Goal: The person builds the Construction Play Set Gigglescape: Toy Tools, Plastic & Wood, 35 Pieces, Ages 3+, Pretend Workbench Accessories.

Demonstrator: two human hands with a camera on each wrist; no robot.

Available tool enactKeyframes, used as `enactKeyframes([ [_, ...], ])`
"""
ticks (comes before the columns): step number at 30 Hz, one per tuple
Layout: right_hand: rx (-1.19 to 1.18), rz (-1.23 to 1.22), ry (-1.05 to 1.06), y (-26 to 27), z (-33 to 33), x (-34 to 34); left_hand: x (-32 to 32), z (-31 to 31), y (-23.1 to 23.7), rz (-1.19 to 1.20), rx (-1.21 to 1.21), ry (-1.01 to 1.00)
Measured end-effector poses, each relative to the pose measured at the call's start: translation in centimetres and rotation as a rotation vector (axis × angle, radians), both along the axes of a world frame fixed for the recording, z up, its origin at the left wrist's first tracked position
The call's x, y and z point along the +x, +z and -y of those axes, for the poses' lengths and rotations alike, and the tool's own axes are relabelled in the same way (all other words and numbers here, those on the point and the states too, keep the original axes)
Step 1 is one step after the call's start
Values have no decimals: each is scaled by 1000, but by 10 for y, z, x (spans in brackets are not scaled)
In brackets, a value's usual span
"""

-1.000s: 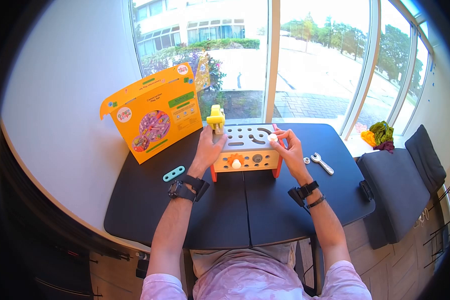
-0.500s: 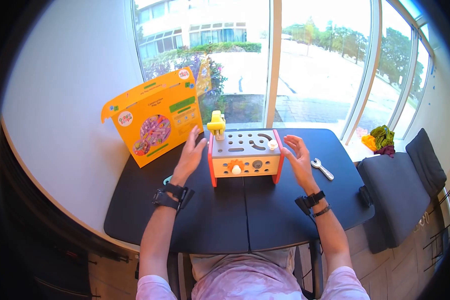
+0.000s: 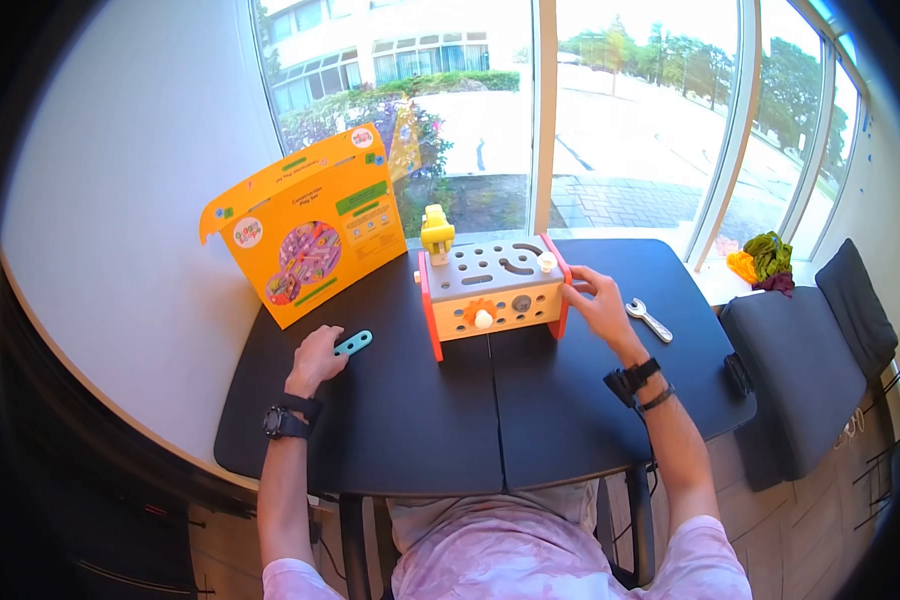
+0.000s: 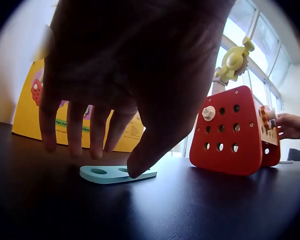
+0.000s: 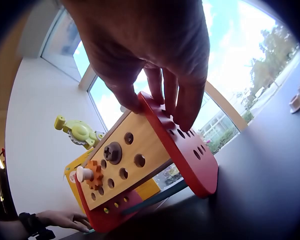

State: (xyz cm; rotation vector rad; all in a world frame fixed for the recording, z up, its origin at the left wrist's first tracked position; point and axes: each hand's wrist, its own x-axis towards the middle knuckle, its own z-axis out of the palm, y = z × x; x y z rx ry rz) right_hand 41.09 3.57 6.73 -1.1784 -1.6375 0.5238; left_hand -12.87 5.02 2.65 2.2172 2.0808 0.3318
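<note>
A toy workbench (image 3: 490, 262) with a grey top and red sides stands mid-table. It bears a yellow geared piece (image 3: 437, 230), an orange gear (image 5: 94, 175) and a white screw head (image 3: 546, 262). My right hand (image 3: 602, 305) grips its right red panel (image 5: 190, 165), thumb at the top edge and fingers down the outer face. To the left, my left hand (image 3: 316, 360) reaches down over a teal strip with holes (image 4: 95, 176). In the left wrist view its fingers point downward, spread, and the thumb overlaps the strip, which lies flat on the table.
A white toy wrench (image 3: 652, 322) lies right of the workbench. Small pale nuts (image 5: 296, 103) sit on the table in the right wrist view. A yellow box (image 3: 370, 250) stands back left by the wall. Windows line the back; a dark chair (image 3: 790, 360) is at right.
My right hand let go of the white screw head, drew away, then took the right red panel. My left hand moved from the workbench's left end down to the teal strip. The workbench has turned slightly.
</note>
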Motion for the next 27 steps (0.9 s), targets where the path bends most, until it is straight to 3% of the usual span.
enactKeyframes([
  [6,-100,13,58,11,-53,3,24,17,17,68,77,-90],
  [9,-78,155,28,-2,-100,5,51,13,11,370,18,-384],
  [10,-66,219,11,-4,-112,6,74,24,25,469,-122,-438],
  [14,-17,318,-47,2,-129,-4,131,42,15,619,-299,-621],
  [27,-135,278,-25,9,-144,3,162,43,14,477,-291,-636],
])
